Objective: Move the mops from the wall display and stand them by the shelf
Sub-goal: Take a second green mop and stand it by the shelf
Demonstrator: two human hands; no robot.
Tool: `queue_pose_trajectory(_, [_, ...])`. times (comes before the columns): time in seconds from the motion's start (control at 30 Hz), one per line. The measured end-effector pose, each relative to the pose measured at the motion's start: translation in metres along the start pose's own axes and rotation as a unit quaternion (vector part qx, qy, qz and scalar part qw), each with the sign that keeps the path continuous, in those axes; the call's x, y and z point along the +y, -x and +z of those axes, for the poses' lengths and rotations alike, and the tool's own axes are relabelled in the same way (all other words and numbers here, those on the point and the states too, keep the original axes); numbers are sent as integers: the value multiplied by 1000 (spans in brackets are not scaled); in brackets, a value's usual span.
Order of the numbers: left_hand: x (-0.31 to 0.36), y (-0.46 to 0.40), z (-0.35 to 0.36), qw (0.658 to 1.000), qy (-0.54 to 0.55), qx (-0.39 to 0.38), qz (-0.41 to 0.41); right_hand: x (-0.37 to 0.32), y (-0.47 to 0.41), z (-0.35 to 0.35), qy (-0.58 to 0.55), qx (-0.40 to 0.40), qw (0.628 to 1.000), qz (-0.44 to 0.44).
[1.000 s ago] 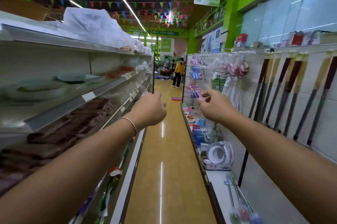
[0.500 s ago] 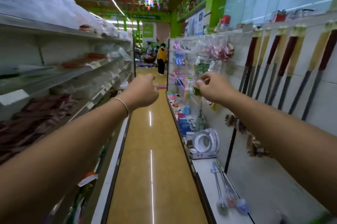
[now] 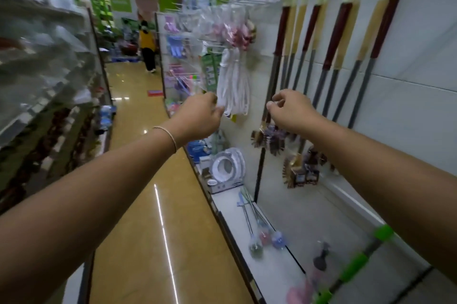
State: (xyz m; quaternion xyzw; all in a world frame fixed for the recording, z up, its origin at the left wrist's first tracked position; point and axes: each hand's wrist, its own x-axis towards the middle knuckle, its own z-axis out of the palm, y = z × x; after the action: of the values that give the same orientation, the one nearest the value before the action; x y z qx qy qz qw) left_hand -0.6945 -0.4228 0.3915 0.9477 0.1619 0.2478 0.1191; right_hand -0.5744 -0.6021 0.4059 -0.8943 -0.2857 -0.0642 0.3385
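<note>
- Now both hands, left hand (image 3: 197, 115) and right hand (image 3: 290, 110), loosely curled, hold nothing.
- Mops (image 3: 331, 38) hang along the wall display (image 3: 420, 81), beside the open aisle floor (image 3: 138, 192).
- Both hands are nearer the display than a second ago.

Shop aisle, stocked shelves (image 3: 49, 61), hanging mops (image 3: 331, 38)
</note>
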Motion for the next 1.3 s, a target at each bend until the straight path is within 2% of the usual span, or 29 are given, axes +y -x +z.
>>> queue_pose_trajectory(0.2, [15,-64,61,993,63,-59,80,54,-14,-2,28,34,994,97])
queue_pose_trajectory(0.4, [51,-108,120,964,142,-116,190,102,0,-10,58,116,966,225])
queue_pose_trajectory(0.53, [83,-104,167,937,170,-155,264,149,35,-2,70,155,935,312])
queue_pose_trajectory(0.77, [141,-66,241,889,217,-238,326,228,95,-3,52,174,881,437])
queue_pose_trajectory(0.93, [171,-47,291,883,210,-267,323,286,116,5,36,166,872,459])
queue_pose_trajectory(1.07, [195,-33,329,884,198,-285,314,336,119,26,14,124,876,466])
queue_pose_trajectory(1.3, [226,-26,385,898,173,-281,292,407,108,47,78,44,888,451])
